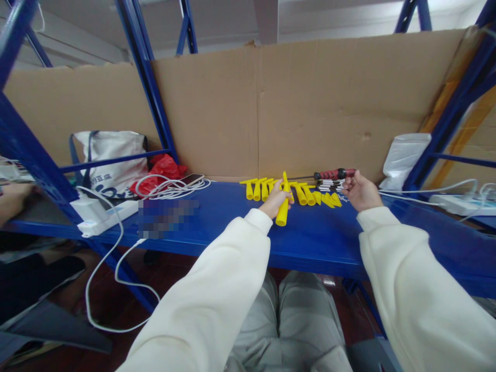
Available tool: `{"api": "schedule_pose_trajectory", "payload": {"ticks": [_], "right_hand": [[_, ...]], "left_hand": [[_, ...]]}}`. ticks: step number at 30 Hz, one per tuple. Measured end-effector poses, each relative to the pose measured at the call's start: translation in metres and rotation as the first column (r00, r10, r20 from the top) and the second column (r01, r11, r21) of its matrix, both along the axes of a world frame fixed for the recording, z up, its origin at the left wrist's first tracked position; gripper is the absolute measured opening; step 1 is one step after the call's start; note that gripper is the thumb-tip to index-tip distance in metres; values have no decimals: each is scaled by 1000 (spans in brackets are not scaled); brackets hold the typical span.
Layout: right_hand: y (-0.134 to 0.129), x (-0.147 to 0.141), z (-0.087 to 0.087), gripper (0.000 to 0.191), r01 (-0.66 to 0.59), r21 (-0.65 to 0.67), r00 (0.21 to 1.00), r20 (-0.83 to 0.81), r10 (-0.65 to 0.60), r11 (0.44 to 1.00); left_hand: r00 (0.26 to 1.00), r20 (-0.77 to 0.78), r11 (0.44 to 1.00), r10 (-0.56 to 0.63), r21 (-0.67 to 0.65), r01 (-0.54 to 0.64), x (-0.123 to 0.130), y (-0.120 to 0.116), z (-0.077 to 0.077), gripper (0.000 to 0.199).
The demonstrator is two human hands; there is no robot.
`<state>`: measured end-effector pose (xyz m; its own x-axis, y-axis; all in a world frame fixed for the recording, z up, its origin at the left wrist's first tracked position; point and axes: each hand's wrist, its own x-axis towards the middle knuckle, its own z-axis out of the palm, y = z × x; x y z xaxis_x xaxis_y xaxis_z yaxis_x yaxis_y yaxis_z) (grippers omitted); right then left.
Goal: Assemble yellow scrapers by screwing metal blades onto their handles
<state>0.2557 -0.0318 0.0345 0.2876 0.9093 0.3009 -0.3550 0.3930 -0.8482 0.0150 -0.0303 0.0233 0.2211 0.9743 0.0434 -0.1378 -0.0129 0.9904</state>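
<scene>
My left hand (275,199) is closed around a yellow tapered tube (282,214), which stands tilted with its wide end toward me. Behind it lies a row of similar yellow tubes (257,190), narrow ends pointing away. My right hand (362,192) has its fingers curled into a pinch; what they hold, if anything, is too small to make out. Just beyond its fingertips is a screwdriver (329,174) with a red and black handle, its shaft pointing left. Small yellow pieces (330,200) and several black-and-white slim parts (328,185) lie left of my right hand.
A blue shelf (232,232) carries everything, with a cardboard wall (310,103) behind. On the left are a power strip (112,217), coiled white cable (166,187), a red bag (160,170) and a white tote (112,155). A white plastic pouch (405,160) stands right. Another person's hand (15,200) shows far left.
</scene>
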Motion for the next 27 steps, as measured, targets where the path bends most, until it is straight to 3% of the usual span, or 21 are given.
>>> {"api": "schedule_pose_trajectory", "payload": {"ticks": [4, 10, 16, 22, 27], "right_hand": [[1, 0, -1, 42, -17, 9, 1000, 16, 17, 1000], [3, 0, -1, 43, 83, -60, 996, -23, -84, 995], [8, 2, -4, 41, 56, -75, 998, -21, -58, 996], [10, 4, -8, 47, 44, -23, 999, 2, -44, 999], [4, 1, -4, 37, 36, 10, 999, 3, -36, 999]], "left_hand": [[1000, -4, 1000, 13, -6, -13, 0, 2, -1, 88], [1000, -5, 1000, 3, 6, -3, 1, 2, -3, 87], [1000, -29, 1000, 1, 13, -1, 1, 3, -4, 86], [999, -46, 1000, -5, 5, 6, 1, 3, -3, 90], [999, -40, 1000, -5, 10, 5, 1, 2, -3, 92]]}}
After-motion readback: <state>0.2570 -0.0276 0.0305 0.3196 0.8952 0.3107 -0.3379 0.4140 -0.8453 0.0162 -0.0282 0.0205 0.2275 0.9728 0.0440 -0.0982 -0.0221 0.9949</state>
